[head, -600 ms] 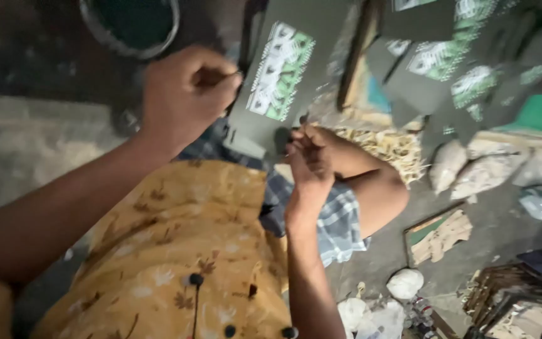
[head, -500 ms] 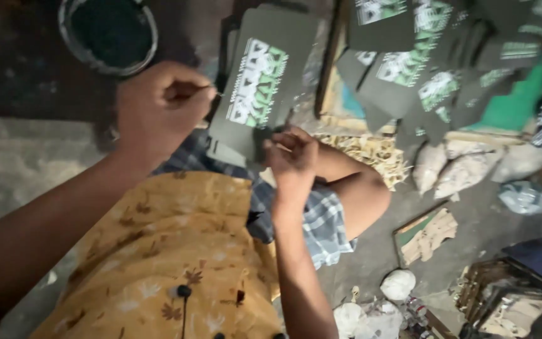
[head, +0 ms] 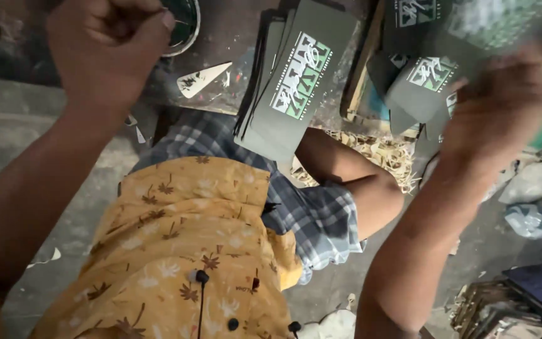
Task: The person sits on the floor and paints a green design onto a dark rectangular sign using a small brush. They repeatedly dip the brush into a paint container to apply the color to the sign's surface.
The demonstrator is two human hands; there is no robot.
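Hands come first in the head view, the only view there is. The left hand (head: 105,53) is up high and curled into a tight fist. Something thin may be pinched inside it, but I cannot tell what. The right hand (head: 500,103) is blurry. It is out by the scattered dark cards (head: 425,88) with green and white prints, and I cannot tell if it is wide or closed, or if it grips one.

Between the two hands sits a neat stack of dark cards (head: 296,81). It leans on the person's bent knee (head: 371,188), just above the checked shorts (head: 315,216). Neither hand touches the stack.

Behind the left hand is a round dark tin (head: 186,28) on the floor (head: 51,125). A small white scrap (head: 203,78) lies near it. Pale shavings (head: 377,154) sit under the loose cards. The yellow shirt (head: 183,251) fills the bottom of the picture.

How far along? I think some cards are already stacked tidy, and many more lie loose on the right, so a lot looks left.
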